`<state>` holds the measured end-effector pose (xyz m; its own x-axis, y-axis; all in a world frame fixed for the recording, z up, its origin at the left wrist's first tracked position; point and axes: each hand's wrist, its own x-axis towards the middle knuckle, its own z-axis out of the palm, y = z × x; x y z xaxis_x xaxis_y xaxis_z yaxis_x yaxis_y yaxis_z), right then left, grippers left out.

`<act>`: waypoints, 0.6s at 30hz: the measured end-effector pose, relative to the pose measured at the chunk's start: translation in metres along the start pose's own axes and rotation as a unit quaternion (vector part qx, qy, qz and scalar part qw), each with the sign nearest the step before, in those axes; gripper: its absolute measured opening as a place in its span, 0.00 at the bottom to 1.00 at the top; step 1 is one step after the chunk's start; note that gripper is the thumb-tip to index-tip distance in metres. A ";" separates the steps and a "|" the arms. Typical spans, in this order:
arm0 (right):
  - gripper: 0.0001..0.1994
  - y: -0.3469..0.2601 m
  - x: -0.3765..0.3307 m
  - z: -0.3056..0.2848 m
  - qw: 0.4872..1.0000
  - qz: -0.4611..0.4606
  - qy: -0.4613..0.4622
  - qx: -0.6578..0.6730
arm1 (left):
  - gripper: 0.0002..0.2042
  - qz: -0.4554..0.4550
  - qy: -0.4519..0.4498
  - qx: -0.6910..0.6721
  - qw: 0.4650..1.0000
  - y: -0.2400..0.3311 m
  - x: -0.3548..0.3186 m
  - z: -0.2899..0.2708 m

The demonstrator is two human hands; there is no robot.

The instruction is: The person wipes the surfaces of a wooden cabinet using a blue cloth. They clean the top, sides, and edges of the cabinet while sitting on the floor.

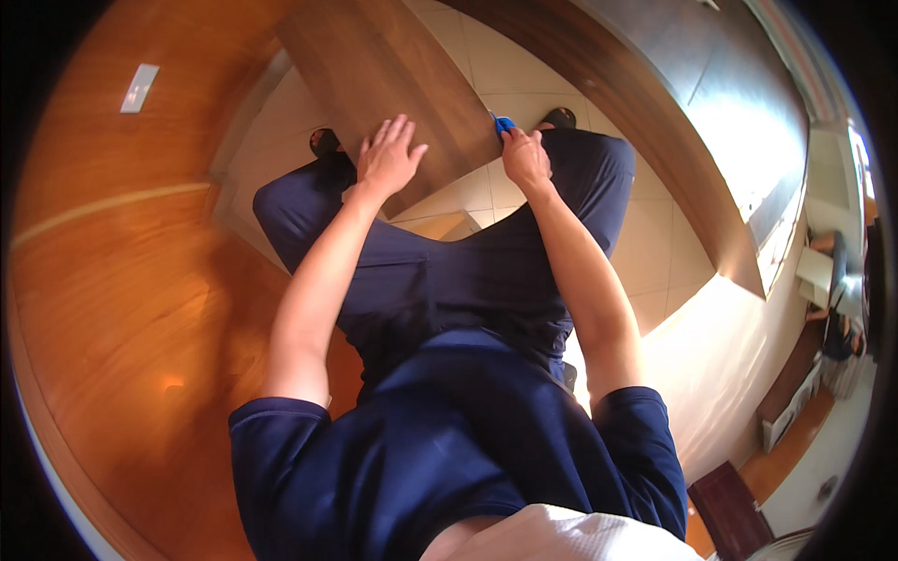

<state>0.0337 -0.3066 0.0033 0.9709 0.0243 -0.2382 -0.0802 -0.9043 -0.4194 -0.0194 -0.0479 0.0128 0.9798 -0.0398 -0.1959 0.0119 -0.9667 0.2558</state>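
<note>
The board (383, 65) lies between the person's knees, its far end running out of view at the top. The left hand (388, 166) is spread wide, palm down on the board's face near its left edge. The right hand (527, 157) is closed around a blue tool (505, 124) right at the board's right edge, close to the near corner. Tiled floor (533, 61) lies open between that edge and the brown strip (645, 117); a narrower gap separates the board's left edge from the orange panel (112, 271).
</note>
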 end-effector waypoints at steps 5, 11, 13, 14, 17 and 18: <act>0.17 -0.007 -0.004 -0.008 0.979 -0.168 0.071 0.095 | 0.39 -0.244 0.071 -0.203 0.946 -0.035 -0.004 -0.002; 0.21 -0.018 -0.020 0.001 0.955 -0.279 0.009 0.098 | 0.44 -0.315 0.081 -0.394 0.859 -0.069 -0.009 0.004; 0.21 -0.012 -0.018 0.002 0.972 -0.224 0.021 0.073 | 0.44 -0.373 0.054 -0.444 0.813 -0.039 -0.018 -0.017; 0.21 -0.012 -0.019 0.002 0.982 -0.165 0.033 0.086 | 0.44 -0.390 0.043 -0.447 0.804 -0.039 -0.022 -0.017; 0.20 -0.006 -0.004 0.010 0.990 0.003 0.068 0.123 | 0.44 -0.354 -0.127 -0.515 0.770 -0.065 -0.024 -0.005; 0.18 0.005 0.004 0.017 0.987 0.059 0.075 0.130 | 0.44 -0.346 -0.187 -0.532 0.750 -0.062 -0.026 -0.004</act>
<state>0.0334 -0.3041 -0.0145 0.9722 -0.1566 -0.1742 -0.2315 -0.7563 -0.6119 -0.0448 0.0138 0.0055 0.5439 0.1172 -0.8309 0.8388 -0.0482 0.5423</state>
